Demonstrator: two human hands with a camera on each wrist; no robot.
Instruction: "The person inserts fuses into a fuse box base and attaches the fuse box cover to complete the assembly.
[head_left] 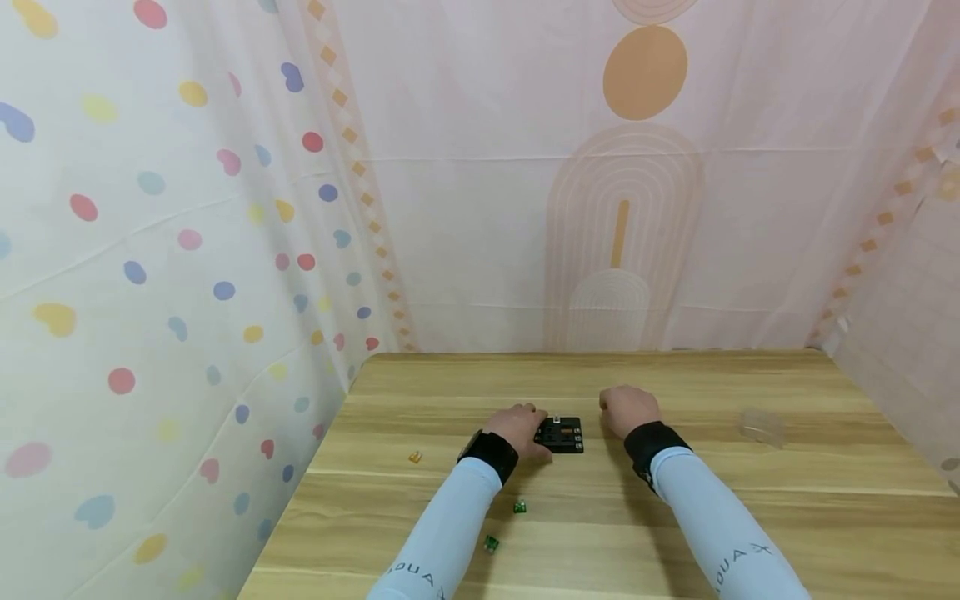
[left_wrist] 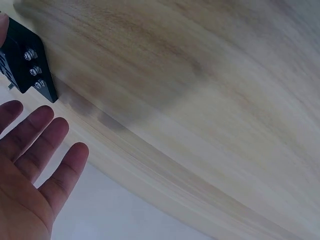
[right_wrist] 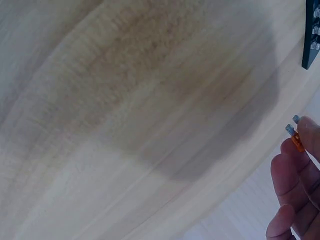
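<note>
A black fuse block (head_left: 567,446) with metal screw terminals lies on the wooden table. Something orange shows in one of its slots. My left hand (head_left: 517,429) holds the block at its left side, thumb on the near edge and fingers toward the far edge. In the left wrist view the other fingers (left_wrist: 65,170) spread beside the block. To the right of the block, my right hand (head_left: 628,408) is raised a little above the table. Its thumb and index finger pinch an orange blade fuse (right_wrist: 298,143), whose metal prongs point outward.
Two green blade fuses (head_left: 520,507) lie on the table near the left forearm. An orange-yellow fuse (head_left: 415,457) lies farther left. A clear plastic piece (head_left: 762,427) sits to the right. Patterned curtains (head_left: 480,250) hang behind the table and at its sides.
</note>
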